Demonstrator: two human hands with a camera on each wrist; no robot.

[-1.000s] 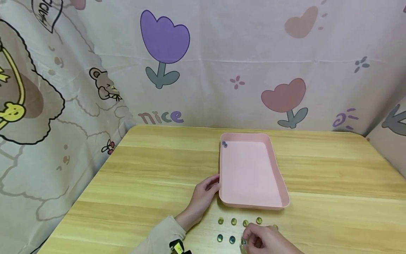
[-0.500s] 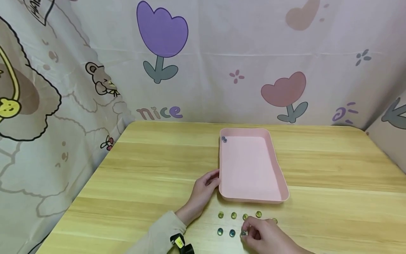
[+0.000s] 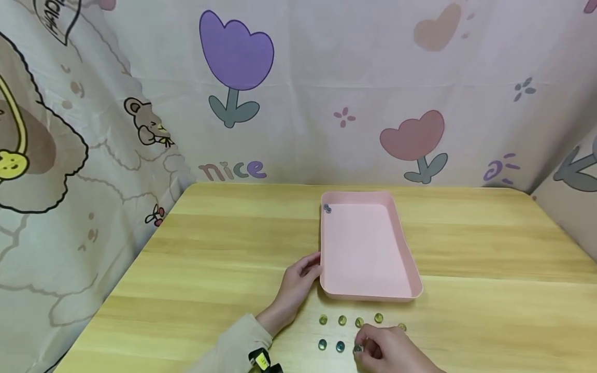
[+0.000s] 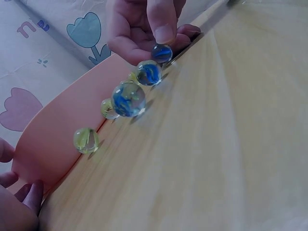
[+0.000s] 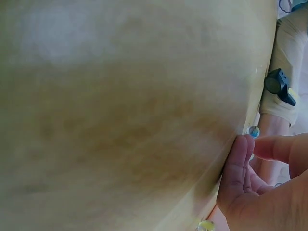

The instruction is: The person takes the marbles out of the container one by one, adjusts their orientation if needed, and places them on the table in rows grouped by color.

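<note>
My right hand [image 3: 389, 349] pinches a blue marble [image 3: 357, 348] between thumb and fingertips, low over the wooden table. The left wrist view shows that clear marble with its blue swirl [image 4: 162, 53] right under the thumb tip. Two more blue marbles, one at the row's left end [image 3: 322, 344] and one beside it [image 3: 340, 346], lie to its left. Behind them runs a row of several yellow-green marbles [image 3: 342, 320], the rightmost partly covered by my right hand. My left hand [image 3: 294, 287] touches the left outer wall of a pink tray [image 3: 368, 298] with its fingertips.
The tray stands behind the marbles, with two small blue-grey round things [image 3: 327, 209] in its far left corner. The wooden table [image 3: 224, 248] reaches back to a printed cloth [image 3: 308, 62]. A dark strap device [image 3: 263, 360] sits on the left wrist.
Only the head view tilts slightly up and down. My right fingers stay on the same blue marble, and my left hand keeps its place against the tray.
</note>
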